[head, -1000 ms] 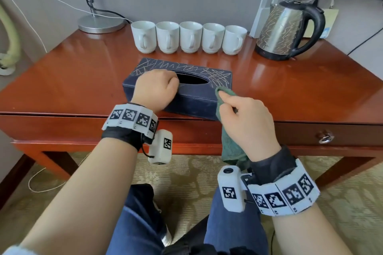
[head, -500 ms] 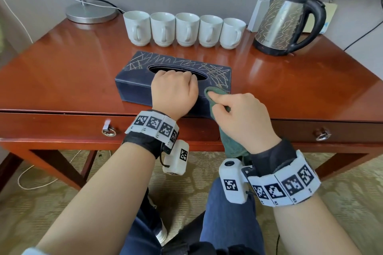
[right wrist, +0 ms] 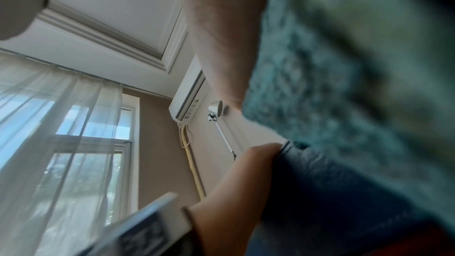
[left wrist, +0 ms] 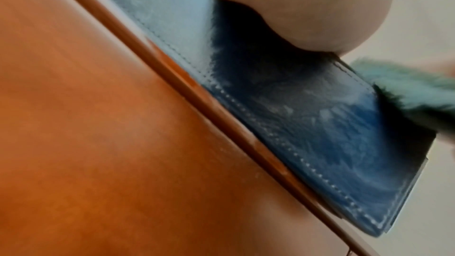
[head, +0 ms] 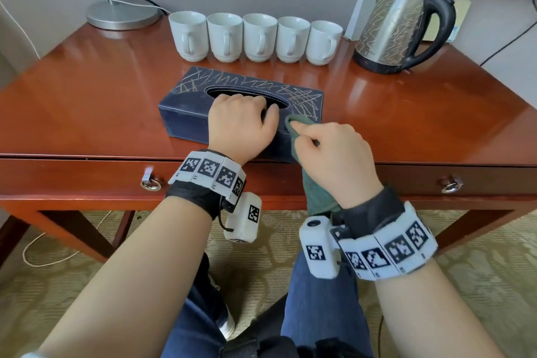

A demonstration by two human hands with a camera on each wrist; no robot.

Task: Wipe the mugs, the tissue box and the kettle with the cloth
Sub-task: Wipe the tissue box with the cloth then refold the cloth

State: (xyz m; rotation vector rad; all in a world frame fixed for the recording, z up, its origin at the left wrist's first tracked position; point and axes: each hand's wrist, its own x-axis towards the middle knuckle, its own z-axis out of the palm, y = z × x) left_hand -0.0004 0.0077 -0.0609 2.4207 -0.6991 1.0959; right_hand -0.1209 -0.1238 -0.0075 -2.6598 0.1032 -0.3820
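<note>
Pinching cloth [head: 318, 195] against tissue box [head: 186, 116]

Desk [head: 87, 90], red-brown wood | two drawer pulls [head: 150, 183] [head: 451, 185] | lamp base [head: 122, 13], back left | patterned carpet [head: 479, 270] | air conditioner [right wrist: 189, 96] on wall | sheer curtain [right wrist: 49, 124] over window

A glossy reddish wooden desk [head: 87, 102] carried a dark blue tissue box [head: 186, 113] near its front edge, five white mugs [head: 255, 38] along the back edge, a kettle [head: 398, 29] toward the back right corner, and a lamp base [head: 122, 16] at the back left corner.
</note>
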